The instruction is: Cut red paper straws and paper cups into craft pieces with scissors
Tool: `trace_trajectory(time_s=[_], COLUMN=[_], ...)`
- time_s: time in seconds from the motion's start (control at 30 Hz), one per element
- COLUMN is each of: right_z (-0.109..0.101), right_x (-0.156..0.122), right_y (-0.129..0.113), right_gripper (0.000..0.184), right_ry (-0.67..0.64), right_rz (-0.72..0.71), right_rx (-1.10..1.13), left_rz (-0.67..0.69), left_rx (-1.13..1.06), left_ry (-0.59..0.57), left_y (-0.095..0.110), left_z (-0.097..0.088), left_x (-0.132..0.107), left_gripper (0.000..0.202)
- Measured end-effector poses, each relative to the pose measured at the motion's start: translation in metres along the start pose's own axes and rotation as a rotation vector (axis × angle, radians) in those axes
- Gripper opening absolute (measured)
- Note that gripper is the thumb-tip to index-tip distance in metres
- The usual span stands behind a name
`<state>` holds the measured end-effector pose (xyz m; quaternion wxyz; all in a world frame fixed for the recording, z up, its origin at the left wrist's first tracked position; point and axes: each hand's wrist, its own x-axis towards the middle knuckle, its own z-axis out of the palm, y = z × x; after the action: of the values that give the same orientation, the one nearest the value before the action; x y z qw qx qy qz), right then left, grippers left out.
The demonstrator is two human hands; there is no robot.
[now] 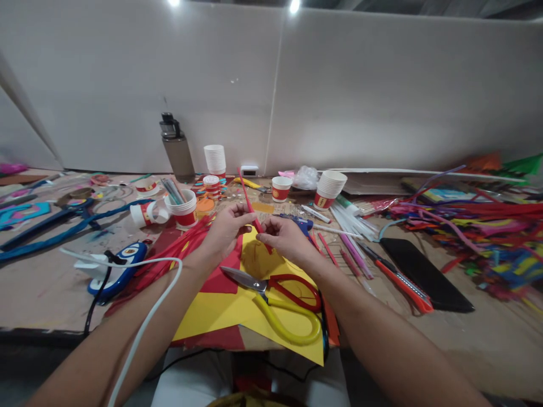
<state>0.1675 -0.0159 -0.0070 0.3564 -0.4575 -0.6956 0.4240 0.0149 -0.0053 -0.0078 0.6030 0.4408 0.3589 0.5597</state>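
Both my hands meet above the middle of the table, pinching a thin red paper strip (247, 196) that sticks up and away from me. My left hand (229, 226) grips it from the left and my right hand (283, 234) from the right, fingers closed on it. Under the hands lie yellow paper (220, 308) and red paper (216, 280) sheets. Large scissors (280, 299) with one red and one yellow handle rest on the yellow sheet, just below my right wrist.
A red cup (183, 209) with sticks, stacked paper cups (328, 189), a grey bottle (177, 148), a blue glue gun (119, 268) with white cable, an orange utility knife (401, 280), a black phone (424, 274) and a heap of coloured strips (479, 232) crowd the table. A white wall stands behind.
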Motion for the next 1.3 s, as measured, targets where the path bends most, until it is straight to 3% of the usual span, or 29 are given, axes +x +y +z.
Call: trace_trajectory(time_s=[0.27,0.57,0.67,0.83,0.9,1.17,1.3], right_z=[0.003,0.003,0.002,-0.003,-0.005,-0.006,-0.006], right_x=[-0.004,-0.005,-0.003,-0.001,0.0,0.002,0.008], right_y=[-0.002,-0.004,-0.002,0.0,0.0,0.0,0.001], right_gripper=[0.015,0.018,0.023,0.028,0.028,0.029,0.027], right_ry=[-0.056,-0.21,-0.187,-0.125,-0.129,-0.073,-0.026], right_rz=[-0.035,0.054,0.089,0.128,0.14,0.14,0.132], right_rx=[-0.079,0.062,0.194,0.41,0.442,0.34,0.293], left_rz=[0.086,0.166,0.136,-0.07,-0.105,-0.05,-0.026], left_rx=[-0.172,-0.32,-0.316,-0.048,0.063,0.089,0.098], left_ry=[0.109,0.274,0.223,-0.11,-0.161,-0.072,0.034], left_y=[0.012,0.03,0.025,0.01,0.006,0.005,0.004], left_z=[-0.021,-0.04,-0.035,-0.014,-0.008,-0.006,-0.011], left_x=[0.019,0.028,0.025,0.01,0.005,0.004,0.008], left_gripper=[0.028,0.023,0.023,0.021,0.022,0.023,0.024])
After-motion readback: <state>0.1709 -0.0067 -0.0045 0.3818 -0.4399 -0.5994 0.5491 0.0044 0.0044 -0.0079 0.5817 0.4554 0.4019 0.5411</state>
